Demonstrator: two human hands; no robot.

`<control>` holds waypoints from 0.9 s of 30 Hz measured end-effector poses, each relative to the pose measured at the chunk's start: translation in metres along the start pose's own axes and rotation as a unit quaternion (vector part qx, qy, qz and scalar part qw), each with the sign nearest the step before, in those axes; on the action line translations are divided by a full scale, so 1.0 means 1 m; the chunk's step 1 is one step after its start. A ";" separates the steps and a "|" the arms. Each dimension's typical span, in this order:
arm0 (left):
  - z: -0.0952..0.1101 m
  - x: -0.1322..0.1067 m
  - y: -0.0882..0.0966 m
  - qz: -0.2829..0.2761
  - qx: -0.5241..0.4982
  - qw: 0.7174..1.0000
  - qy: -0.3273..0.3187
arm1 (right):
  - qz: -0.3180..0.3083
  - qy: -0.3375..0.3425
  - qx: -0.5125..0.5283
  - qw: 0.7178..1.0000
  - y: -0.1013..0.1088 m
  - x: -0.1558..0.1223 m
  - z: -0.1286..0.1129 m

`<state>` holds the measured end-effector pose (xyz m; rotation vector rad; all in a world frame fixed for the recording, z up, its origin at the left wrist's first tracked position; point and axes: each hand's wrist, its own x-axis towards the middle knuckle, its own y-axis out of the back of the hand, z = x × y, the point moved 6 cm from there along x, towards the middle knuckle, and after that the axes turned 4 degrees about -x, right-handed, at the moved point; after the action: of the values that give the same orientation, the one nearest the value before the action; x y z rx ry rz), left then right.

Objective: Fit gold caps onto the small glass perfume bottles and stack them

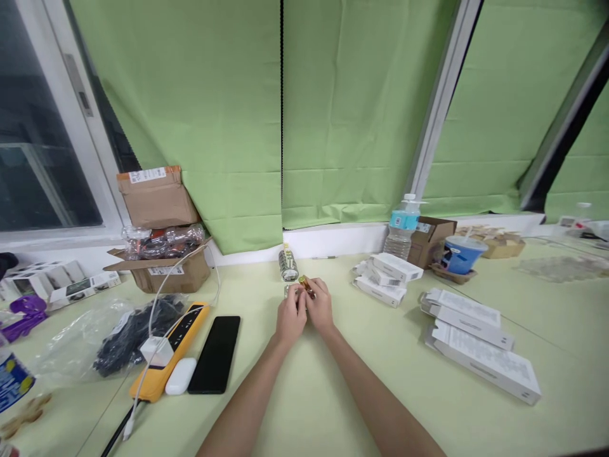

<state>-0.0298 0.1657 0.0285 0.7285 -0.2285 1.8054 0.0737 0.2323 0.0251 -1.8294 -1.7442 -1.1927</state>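
My left hand (290, 316) and my right hand (320, 307) meet over the middle of the pale green table (333, 393), fingers curled and pressed together. Between the fingertips sits a small amber and gold object (304, 284), too small to name. A pale small part shows by the left fingertips. Just beyond the hands a small clear bottle (288, 263) lies on the table near the wall.
A black phone (215, 353), a yellow power strip (170, 348) with a white charger and a bag of black parts (128, 333) lie to the left. Open cardboard boxes (159, 251) stand at back left. White boxes (476, 336), a water bottle (402, 227) and a blue cup (459, 255) are to the right.
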 end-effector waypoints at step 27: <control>-0.036 0.012 0.011 -0.002 0.149 0.981 0.122 | -0.008 -0.082 0.082 0.993 -0.005 0.005 0.004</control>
<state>-0.0550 0.1897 0.0091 0.7029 0.2112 1.9266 0.0699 0.2392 0.0246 -1.8630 -1.8876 -0.8948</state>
